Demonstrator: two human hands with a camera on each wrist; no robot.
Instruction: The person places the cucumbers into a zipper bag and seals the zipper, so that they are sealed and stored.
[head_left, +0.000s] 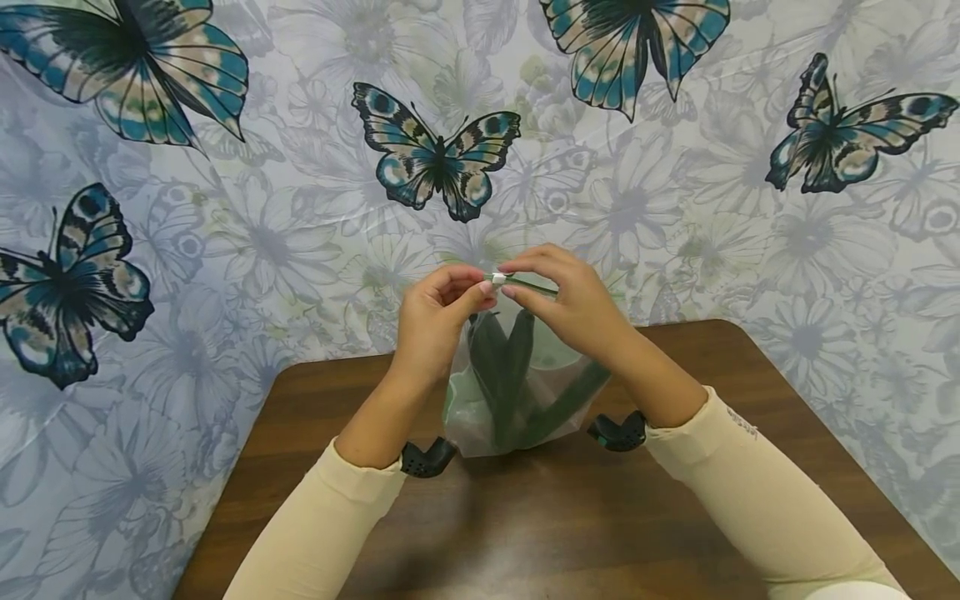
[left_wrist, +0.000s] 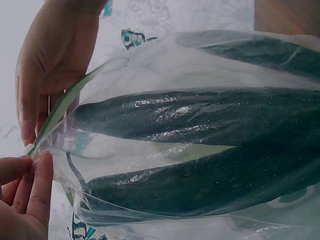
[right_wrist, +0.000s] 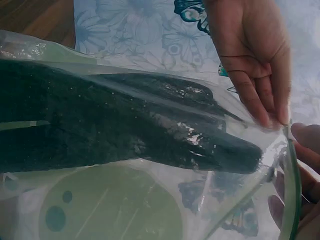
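A clear zip bag (head_left: 468, 417) with a green-edged top stands on the table, held up by both hands. Inside are several long dark green cucumbers (left_wrist: 160, 117), pressed against the film. At the bag's top edge sits a small white slider (head_left: 498, 278). My left hand (head_left: 431, 321) pinches the zip edge just left of this slider, thumb and forefinger together. From the other side my right hand (head_left: 573, 304) grips the green zip strip (right_wrist: 292, 190) beside the slider, thumb below and fingers above. In the wrist views the fingertips of both hands nearly meet there.
The brown wooden table (head_left: 330, 433) reaches back to a wall cloth (head_left: 300, 225) printed with flowers and butterflies. Each wrist carries a small black camera, the left one (head_left: 427, 457) and the right one (head_left: 618, 432) both close to the bag's lower sides.
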